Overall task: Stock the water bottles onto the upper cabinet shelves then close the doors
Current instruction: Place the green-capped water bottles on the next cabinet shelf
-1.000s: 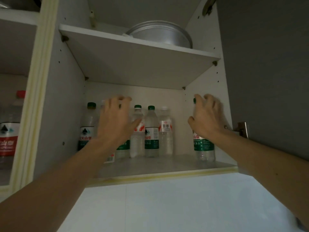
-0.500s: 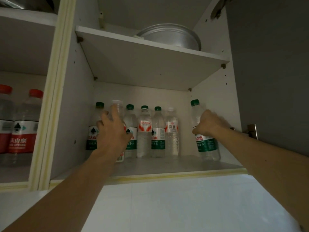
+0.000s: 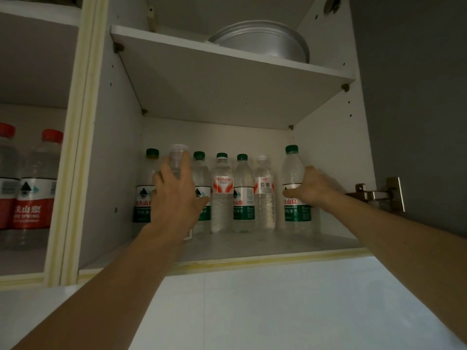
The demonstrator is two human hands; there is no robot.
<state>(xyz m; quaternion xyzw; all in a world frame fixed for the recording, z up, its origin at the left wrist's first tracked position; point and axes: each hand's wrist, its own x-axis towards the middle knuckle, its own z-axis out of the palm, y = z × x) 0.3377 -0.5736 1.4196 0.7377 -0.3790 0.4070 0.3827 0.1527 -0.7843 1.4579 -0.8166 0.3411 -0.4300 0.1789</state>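
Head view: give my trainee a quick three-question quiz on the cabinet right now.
1. True or false: the right hand grips a green-capped bottle standing apart from the row.
2. What is the cap on the bottle that the left hand holds? A) red B) green C) clear
3. What sits on the upper shelf?

Key: 1. True. 2. C. 3. A metal pan.

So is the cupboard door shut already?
No, the grey door stands open at the right, and both hands are on bottles on the lower shelf.
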